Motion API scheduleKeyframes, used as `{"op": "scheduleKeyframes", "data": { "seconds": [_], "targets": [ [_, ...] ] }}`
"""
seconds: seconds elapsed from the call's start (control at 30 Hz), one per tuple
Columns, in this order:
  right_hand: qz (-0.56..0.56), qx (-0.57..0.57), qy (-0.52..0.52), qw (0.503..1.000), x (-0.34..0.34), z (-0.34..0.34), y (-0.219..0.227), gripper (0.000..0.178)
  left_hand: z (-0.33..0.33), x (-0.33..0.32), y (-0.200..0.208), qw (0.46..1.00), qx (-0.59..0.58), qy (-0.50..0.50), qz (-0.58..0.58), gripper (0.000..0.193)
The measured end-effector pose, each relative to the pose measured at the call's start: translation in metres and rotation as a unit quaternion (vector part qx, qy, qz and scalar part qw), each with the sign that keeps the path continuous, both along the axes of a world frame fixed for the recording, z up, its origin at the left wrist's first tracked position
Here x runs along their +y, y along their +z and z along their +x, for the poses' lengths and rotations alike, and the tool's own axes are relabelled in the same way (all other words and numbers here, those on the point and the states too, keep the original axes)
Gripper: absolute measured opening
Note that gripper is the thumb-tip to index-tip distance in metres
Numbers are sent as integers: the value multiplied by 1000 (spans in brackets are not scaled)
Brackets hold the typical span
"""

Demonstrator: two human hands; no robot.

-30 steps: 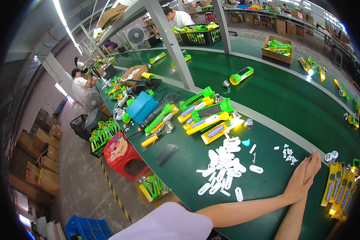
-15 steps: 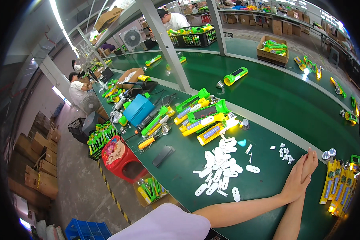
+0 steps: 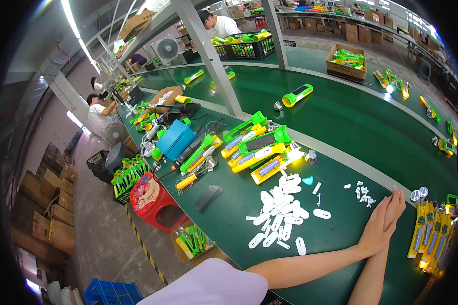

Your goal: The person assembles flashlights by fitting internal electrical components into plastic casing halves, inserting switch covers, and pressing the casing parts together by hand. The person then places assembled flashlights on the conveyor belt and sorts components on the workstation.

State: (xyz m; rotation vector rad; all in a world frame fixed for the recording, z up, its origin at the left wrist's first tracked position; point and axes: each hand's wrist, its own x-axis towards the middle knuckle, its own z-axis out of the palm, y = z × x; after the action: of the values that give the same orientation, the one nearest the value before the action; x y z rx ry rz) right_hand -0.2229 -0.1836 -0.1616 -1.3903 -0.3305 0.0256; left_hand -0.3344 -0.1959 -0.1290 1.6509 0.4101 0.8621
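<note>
My left hand lies across my right hand at the right of the green table, the two touching with fingers stretched out. Neither holds a part. The left hand partly hides the right one. Close to their fingertips is a small heap of white plastic pieces. Further left lies a loose pile of white oval plates. To the right of my hands, yellow flashlight halves with batteries and circuit boards stand in a row, some lit, two silvery reflectors beside them.
Green-and-yellow flashlight bodies lie behind the plates, near a blue box-shaped device. Beyond a metal rail runs a green conveyor belt carrying a flashlight. A red stool stands left of the table. Co-workers work farther off.
The flashlight on the belt and the reflector near it have shifted slightly to the left. My hands keep the same place and pose.
</note>
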Motion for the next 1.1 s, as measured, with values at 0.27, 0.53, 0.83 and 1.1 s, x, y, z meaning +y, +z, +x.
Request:
{"op": "scheduleKeyframes", "data": {
  "seconds": [0.27, 0.53, 0.83, 1.1],
  "targets": [
    [14, 28, 10, 999, -8, 33, -37, 43, 2, -5, 2, 1000, -5, 3, -10, 66],
    [21, 43, 9, 999, -7, 31, -34, 42, 1, -4, 3, 1000, -9, 3, -11, 65],
    [-8, 6, -27, 1000, -3, 15, -12, 41, 3, -3, -4, 1000, -8, 12, 16, 66],
    [-25, -21, 0, 999, -10, 29, -30, 38, 2, -4, 6, 999, -28, -7, -14, 65]
  ]
}}
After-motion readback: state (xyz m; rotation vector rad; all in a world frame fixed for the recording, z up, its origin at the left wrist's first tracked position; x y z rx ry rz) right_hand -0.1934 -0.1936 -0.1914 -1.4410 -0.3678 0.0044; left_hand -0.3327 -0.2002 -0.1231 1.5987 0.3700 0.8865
